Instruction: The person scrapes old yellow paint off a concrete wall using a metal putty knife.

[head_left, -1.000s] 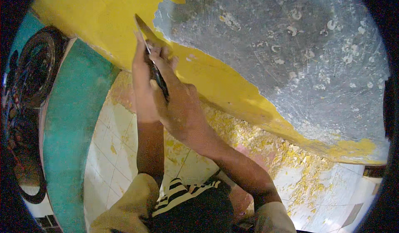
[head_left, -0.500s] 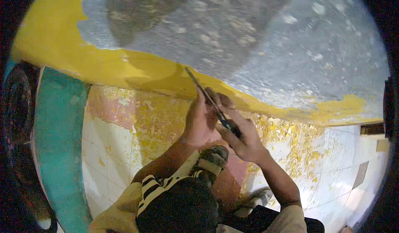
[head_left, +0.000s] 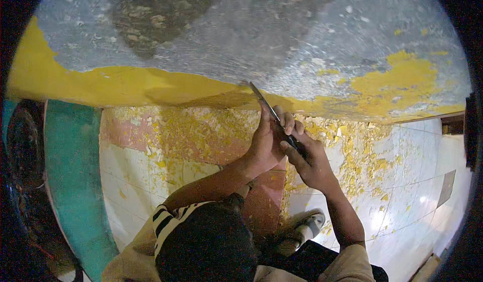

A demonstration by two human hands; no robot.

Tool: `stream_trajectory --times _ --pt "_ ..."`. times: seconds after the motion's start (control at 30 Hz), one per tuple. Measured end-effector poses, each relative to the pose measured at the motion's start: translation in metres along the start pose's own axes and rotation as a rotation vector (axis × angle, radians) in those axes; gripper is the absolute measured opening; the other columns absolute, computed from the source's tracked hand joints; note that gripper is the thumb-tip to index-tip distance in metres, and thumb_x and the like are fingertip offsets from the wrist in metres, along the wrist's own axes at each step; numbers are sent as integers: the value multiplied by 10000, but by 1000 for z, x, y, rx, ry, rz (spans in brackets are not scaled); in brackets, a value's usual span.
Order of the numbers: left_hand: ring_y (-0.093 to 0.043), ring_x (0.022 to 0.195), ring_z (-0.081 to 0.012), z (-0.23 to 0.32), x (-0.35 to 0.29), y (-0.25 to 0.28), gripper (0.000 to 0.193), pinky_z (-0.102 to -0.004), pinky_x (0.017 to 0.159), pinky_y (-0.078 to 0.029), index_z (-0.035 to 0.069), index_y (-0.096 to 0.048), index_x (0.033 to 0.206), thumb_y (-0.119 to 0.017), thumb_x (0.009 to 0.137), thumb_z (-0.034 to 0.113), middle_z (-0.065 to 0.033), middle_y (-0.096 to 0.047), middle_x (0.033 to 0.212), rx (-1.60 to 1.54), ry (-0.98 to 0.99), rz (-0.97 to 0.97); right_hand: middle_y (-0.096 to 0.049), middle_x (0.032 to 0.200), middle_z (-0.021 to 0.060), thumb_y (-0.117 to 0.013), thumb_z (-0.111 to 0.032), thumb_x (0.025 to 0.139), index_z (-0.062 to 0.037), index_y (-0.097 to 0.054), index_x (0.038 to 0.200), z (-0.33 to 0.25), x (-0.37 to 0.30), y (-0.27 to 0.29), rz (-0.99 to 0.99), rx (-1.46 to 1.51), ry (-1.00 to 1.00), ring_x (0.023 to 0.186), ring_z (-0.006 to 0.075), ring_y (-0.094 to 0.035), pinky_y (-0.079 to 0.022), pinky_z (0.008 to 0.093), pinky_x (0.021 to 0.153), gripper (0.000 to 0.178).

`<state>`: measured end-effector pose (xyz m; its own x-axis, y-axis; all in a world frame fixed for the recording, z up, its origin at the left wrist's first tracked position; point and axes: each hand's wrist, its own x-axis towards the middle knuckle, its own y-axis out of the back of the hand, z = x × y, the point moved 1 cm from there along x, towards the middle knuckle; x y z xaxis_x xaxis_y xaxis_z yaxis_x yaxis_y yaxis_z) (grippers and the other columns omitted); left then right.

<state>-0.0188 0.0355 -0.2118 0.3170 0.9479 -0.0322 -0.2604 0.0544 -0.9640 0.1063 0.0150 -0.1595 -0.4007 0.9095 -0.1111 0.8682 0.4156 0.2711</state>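
Observation:
A scraper [head_left: 267,105] with a dark handle and a thin blade, seen nearly edge-on, slants up to the left against the wall. Around its dark handle my right hand [head_left: 313,162] is closed. My left hand [head_left: 266,143] is closed about the lower blade, just beside the right one; its fingers are partly hidden. The blade's tip meets the wall [head_left: 226,45] where yellow paint [head_left: 201,86] borders the scraped grey surface.
Yellow paint flakes [head_left: 347,151] litter the white and reddish floor tiles [head_left: 266,196] under the wall. A green surface [head_left: 73,166] runs along the left, with a dark round object [head_left: 27,146] beyond it. One sandalled foot [head_left: 315,222] rests below my hands.
Both hands and the scraper have shifted right along the wall. The blade's tip has gone from the yellow band to the edge of the grey area. The view has shifted too.

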Motion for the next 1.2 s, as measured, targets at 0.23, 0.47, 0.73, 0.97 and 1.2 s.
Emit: stream_trajectory --times 0.23,0.47,0.73,0.97,1.2 --pt "-473 758 -202 2 0 0 464 -388 809 -416 128 -438 763 -334 955 538 -17 -433 685 22 -81 24 -623 771 198 -592 -101 888 3 -587 1017 0 2 -8 26 81 10 641 304 -621 -470 366 604 166" --pt "-457 680 -179 34 3 -7 433 -362 758 -419 163 -461 785 -351 944 550 -12 -419 662 129 -223 217 -622 741 209 -603 -105 877 28 -599 965 5 34 -33 56 60 107 614 305 -620 -474 380 593 159" --pt "-424 588 -147 81 -17 -2 415 -325 669 -388 162 -451 736 -375 965 499 22 -378 577 126 -303 163 -571 631 175 -625 -169 872 24 -597 869 -19 50 -79 73 55 172 526 258 -554 -435 351 543 195" --pt "-493 610 -215 50 -19 5 509 -353 630 -428 116 -422 701 -342 951 552 -33 -402 579 194 -74 227 -578 947 180 -572 -105 906 49 -560 1067 25 21 -78 91 139 105 790 183 -598 -471 297 682 223" --pt "-484 608 -217 54 -15 8 517 -359 653 -436 108 -413 702 -310 964 542 -47 -406 593 317 -70 224 -559 929 161 -554 -93 911 64 -531 1078 33 30 -78 78 170 55 778 153 -572 -462 294 678 230"
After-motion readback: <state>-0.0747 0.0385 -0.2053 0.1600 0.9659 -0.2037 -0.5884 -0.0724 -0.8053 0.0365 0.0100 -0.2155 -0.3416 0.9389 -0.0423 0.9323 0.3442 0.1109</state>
